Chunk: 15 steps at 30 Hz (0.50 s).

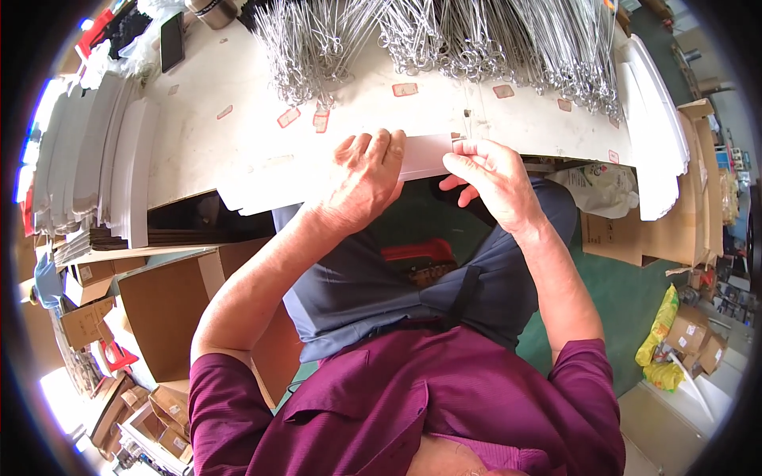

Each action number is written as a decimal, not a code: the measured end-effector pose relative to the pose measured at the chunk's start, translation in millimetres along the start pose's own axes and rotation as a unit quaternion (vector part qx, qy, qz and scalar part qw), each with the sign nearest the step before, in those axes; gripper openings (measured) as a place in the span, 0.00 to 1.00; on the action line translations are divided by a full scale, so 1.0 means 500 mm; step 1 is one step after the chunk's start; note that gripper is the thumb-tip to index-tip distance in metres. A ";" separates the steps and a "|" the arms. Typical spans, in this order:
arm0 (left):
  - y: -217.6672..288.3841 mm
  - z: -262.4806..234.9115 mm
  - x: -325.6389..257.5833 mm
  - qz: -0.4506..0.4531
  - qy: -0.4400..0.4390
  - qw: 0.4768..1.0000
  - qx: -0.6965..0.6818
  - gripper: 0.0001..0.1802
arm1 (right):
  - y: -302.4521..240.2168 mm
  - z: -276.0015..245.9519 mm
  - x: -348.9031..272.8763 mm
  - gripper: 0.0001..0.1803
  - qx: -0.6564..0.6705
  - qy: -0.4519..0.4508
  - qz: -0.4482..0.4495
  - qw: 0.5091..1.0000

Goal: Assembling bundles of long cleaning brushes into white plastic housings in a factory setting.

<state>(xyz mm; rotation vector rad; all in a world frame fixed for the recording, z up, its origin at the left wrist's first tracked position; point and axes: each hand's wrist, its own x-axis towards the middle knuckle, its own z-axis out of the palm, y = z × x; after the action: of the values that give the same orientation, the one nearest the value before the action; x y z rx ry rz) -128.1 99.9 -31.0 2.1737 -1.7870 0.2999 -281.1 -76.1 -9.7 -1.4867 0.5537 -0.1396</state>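
A long, flat white carton [426,155] lies along the front edge of the white table [202,131], its near side jutting over my lap. My left hand [353,181] is closed on its middle, fingers bent over the top and thumb by the near edge. At the carton's right end, my right hand [494,176] pinches the tip between thumb and forefinger, with the other fingers curled loosely beneath. A small dark mark shows beside that fingertip. My left palm hides part of the carton.
Bundles of metal wire rods with looped ends [444,47] cover the table's far side. White flat cartons stand stacked at the left [103,159] and right [655,135]. A phone [171,42] lies far left. Cardboard boxes [163,317] stand beside me on the left.
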 end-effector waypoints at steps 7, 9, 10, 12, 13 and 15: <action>-0.004 -0.009 0.000 0.002 -0.008 0.999 -0.035 0.34 | -0.002 -0.028 0.011 0.16 0.148 -0.045 0.112 0.982; -0.004 -0.016 -0.004 0.003 -0.013 0.999 -0.053 0.33 | -0.005 -0.039 0.011 0.18 0.206 -0.064 0.146 0.966; -0.004 -0.019 -0.004 0.003 -0.017 0.997 -0.070 0.33 | -0.005 -0.038 0.009 0.18 0.206 -0.064 0.146 0.965; -0.009 -0.028 0.010 -0.009 -0.033 0.997 -0.069 0.32 | -0.004 -0.033 0.000 0.21 -0.034 0.005 -0.004 0.999; -0.012 -0.033 0.015 -0.023 -0.049 0.996 -0.066 0.32 | -0.016 -0.028 -0.009 0.27 -0.120 0.049 -0.037 0.991; -0.015 -0.039 0.023 -0.035 -0.062 0.995 -0.074 0.31 | -0.026 -0.022 0.000 0.30 -0.336 0.077 -0.228 0.911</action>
<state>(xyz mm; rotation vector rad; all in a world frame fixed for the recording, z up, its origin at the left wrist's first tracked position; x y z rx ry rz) -118.0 97.8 -9.7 2.1873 -1.7313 0.0148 -282.5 -87.4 3.1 -2.2840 0.3812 -0.4704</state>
